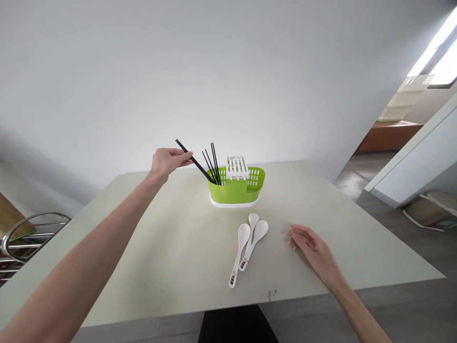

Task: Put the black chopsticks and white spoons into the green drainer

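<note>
At a pale table [178, 257] set against a white wall [200, 71], a person's left hand [167, 161] pinches black chopsticks [203, 169] between thumb and fingers, nearly closed, the sticks slanting down to the right into the left end of a green basket [232, 193]; whether it is one stick or a pair is hard to tell. The basket sits near the table's far edge on a white base [233, 205], other black chopsticks [216, 162] leaning in its left end and a white rack [238, 176] bridging its middle. Three white spoons [249, 252] lie between it and the near edge. The right hand [310, 247], loosely curled and holding nothing, hovers or rests toward the near-right corner; contact is unclear. Good handling here likely calls for a light pinch high on the sticks, a steeper angle to clear the basket's rim, and a slow release that spares the neighbouring sticks a knock.
</note>
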